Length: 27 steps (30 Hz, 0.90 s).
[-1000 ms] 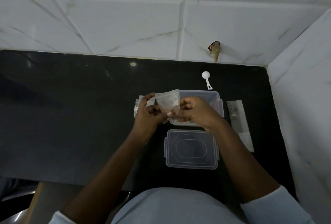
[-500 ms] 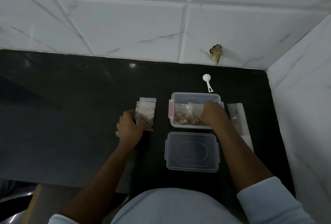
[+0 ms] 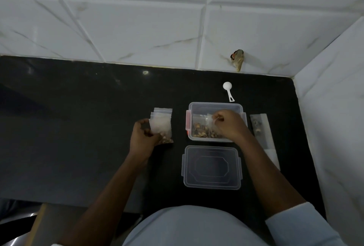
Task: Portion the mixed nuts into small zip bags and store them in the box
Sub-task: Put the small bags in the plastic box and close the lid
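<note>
A clear plastic box (image 3: 214, 106) stands on the black counter with small zip bags of mixed nuts (image 3: 199, 127) lying in it. My right hand (image 3: 228, 124) is inside the box and pinches the top of one small zip bag (image 3: 210, 120). Left of the box lies a stack of small zip bags (image 3: 162, 113). My left hand (image 3: 142, 136) grips the top bag of that stack (image 3: 160, 128), which has nuts at its lower end. The box's clear lid (image 3: 211, 167) lies flat just in front of the box.
A white measuring scoop (image 3: 228, 90) lies behind the box. A long clear packet with some nuts (image 3: 260, 127) lies to the right of the box, near the white side wall. White tiled wall runs along the back of the counter.
Both hands held one bag above the box a second ago. My right hand lowered it into the box, and my left hand moved left onto the stack of bags.
</note>
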### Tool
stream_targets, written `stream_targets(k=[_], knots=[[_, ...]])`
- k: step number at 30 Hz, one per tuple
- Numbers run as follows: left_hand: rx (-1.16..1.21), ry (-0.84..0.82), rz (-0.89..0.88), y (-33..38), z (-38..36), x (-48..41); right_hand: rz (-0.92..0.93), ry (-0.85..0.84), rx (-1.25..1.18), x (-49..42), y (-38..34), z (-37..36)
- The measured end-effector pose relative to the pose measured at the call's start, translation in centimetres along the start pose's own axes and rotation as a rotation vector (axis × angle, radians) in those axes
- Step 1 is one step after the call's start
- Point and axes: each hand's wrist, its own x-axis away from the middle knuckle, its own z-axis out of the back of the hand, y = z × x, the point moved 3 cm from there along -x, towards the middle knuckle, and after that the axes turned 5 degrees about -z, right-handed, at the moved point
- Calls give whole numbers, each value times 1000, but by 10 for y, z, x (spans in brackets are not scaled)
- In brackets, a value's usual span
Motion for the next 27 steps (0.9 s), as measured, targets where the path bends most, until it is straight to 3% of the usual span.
stream_targets(k=[5, 7, 9, 11, 15, 21, 27], knots=[[256, -164, -82, 44, -32, 15, -14, -266, -569, 34, -28, -5], [265, -228, -148, 57, -49, 21, 9, -363, -661, 43, -37, -10], [258, -264, -172, 66, -62, 24, 20, -340, -678, 45, -39, -10], [256, -241, -159, 66, -68, 20, 2, -193, -565, 41, -33, -3], [41, -62, -206, 54, -51, 0, 24, 227, -29, 24, -6, 23], [-166, 78, -198, 25, -24, -22, -239, 128, 376, 5, 12, 16], [-289, 92, -115, 2, -11, -26, -314, 74, 475, -4, -4, 17]])
